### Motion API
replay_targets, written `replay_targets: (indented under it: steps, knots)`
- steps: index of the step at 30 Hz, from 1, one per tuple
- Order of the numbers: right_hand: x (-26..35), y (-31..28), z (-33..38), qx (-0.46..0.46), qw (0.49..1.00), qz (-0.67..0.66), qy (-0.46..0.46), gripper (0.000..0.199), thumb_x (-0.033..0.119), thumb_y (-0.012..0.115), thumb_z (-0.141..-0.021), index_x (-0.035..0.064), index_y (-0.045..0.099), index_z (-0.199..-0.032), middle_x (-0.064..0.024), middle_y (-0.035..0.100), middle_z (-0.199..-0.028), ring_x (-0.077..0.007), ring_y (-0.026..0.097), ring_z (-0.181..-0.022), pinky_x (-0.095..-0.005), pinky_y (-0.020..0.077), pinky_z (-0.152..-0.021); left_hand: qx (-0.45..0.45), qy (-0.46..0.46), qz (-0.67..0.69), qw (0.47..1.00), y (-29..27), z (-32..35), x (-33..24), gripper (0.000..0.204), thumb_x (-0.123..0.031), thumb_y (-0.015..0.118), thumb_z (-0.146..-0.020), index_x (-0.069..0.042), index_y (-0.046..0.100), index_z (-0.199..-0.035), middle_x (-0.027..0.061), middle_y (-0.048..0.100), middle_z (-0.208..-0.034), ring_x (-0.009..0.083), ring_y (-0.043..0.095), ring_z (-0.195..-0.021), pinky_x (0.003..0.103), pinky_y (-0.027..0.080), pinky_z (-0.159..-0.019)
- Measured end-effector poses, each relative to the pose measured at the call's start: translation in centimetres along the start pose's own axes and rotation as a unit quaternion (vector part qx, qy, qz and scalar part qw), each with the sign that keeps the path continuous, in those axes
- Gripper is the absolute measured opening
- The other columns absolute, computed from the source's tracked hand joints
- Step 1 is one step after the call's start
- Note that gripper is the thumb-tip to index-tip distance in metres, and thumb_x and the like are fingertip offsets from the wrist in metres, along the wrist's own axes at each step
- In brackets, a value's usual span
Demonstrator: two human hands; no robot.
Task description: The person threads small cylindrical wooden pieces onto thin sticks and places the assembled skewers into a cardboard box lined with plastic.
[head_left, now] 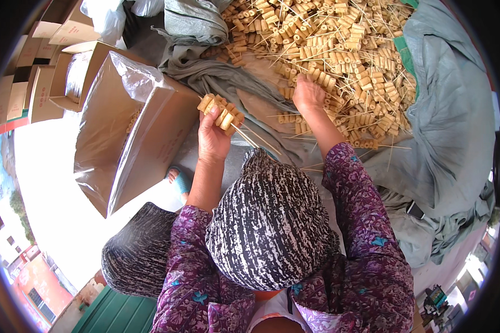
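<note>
Left hand (213,139) fingers closed round a fanned bunch of skewers (223,114) — tan cylindrical pieces up at the top, bare sticks trailing down-right past the palm, so the loaded ends stay together and clear of the lap. It is held just beside the open side of the cardboard box (129,130), which is lined with a clear plastic bag and tipped on its side with the mouth facing the person, likely so bunches go straight in; a few skewers seem to lie inside already, hard to tell. Right hand (307,94) stretched forward onto the near edge of the big skewer pile (339,50), palm down on the sticks; seen from the back, fingers curl under — cannot tell if they pinch anything. Pile sits spread on a grey-green tarp (450,127) that keeps it off the ground. Flat and folded cartons (33,83) stacked far left. Patterned knee and a sandalled foot (179,178) below the box.
</note>
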State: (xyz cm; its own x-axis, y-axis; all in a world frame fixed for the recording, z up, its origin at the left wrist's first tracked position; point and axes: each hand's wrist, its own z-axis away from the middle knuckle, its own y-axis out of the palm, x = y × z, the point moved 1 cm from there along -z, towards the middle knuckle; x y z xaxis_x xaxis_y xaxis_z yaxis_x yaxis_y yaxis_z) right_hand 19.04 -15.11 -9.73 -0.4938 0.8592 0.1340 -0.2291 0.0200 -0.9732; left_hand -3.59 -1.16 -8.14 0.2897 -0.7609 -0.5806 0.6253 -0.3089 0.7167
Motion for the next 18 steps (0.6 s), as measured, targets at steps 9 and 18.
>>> replay_targets:
  steps: [9, 18]
  knots:
    - [-0.9, 2.2, -1.7, 0.023, 0.995, 0.081, -0.053, 0.032, 0.005, 0.046, -0.088, 0.0007, 0.055, -0.119, -0.0185, 0.065, -0.111, -0.0310, 0.068, -0.095, -0.0399, 0.0557, -0.078, -0.014, -0.018, 0.002, 1.000, 0.0, -0.2, 0.5, 0.048, -0.031, 0.061, -0.088, -0.004, 0.050, -0.126, 0.0187, 0.059, -0.119, 0.0328, 0.057, -0.111, 0.054, 0.050, -0.091]
    - [-0.9, -0.6, 1.6, -0.014, 0.994, 0.018, -0.111, 0.027, 0.026, 0.050, -0.092, 0.0036, 0.060, -0.104, -0.0153, 0.070, -0.075, -0.0302, 0.069, -0.070, -0.0447, 0.0528, -0.064, -0.002, -0.002, -0.001, 1.000, 0.6, -0.3, -0.3, 0.053, -0.033, 0.063, -0.087, -0.003, 0.048, -0.128, 0.0172, 0.058, -0.121, 0.0328, 0.057, -0.113, 0.054, 0.050, -0.092]
